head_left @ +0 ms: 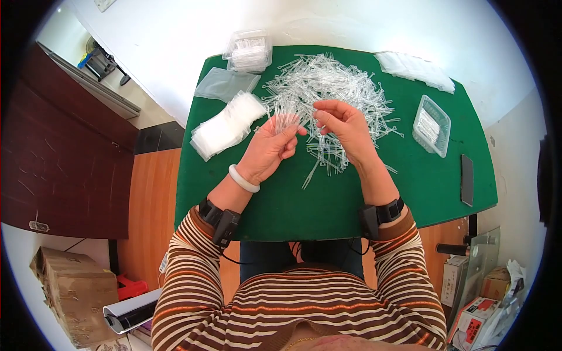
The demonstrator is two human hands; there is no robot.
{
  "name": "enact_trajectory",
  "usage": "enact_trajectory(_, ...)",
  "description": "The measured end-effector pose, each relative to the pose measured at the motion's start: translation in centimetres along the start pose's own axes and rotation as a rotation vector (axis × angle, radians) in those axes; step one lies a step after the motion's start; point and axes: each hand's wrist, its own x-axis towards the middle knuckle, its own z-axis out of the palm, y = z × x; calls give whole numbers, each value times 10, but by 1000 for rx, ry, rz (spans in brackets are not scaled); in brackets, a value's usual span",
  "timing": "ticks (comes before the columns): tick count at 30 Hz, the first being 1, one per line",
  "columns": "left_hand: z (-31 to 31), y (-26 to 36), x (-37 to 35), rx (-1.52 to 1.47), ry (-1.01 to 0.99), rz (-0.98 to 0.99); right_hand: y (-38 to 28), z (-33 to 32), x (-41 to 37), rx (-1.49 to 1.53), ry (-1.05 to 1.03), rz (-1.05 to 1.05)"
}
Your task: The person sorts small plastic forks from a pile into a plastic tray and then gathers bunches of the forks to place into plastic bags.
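Observation:
My left hand (272,146) is closed round a bunch of clear plastic sticks (286,116) that fan out above its fingers. Just to the right, my right hand (346,126) has its thumb and forefinger bent toward each other at the pile's near edge; whatever may be between the fingertips is too small to make out. Behind both hands a large loose pile of clear plastic sticks (339,82) spreads over the green table (281,205). A stack of white translucent bags (225,127) lies left of my left hand.
Flat clear bags (225,83) and a filled clear tub (249,52) are at the back left. More white bags (414,69) lie back right. A clear tray (432,126) with sticks and a dark phone (466,180) are on the right.

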Motion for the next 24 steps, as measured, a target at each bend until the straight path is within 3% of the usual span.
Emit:
enact_trajectory(10,1,0,-3,21,-37,-20,2,0,-1,23,-32,63)
enact_trajectory(13,2,-1,-2,21,-31,-13,8,0,-1,-98,-86,39)
enact_trajectory(24,4,1,-4,1,-69,-93,9,-1,1,-10,-102,-37)
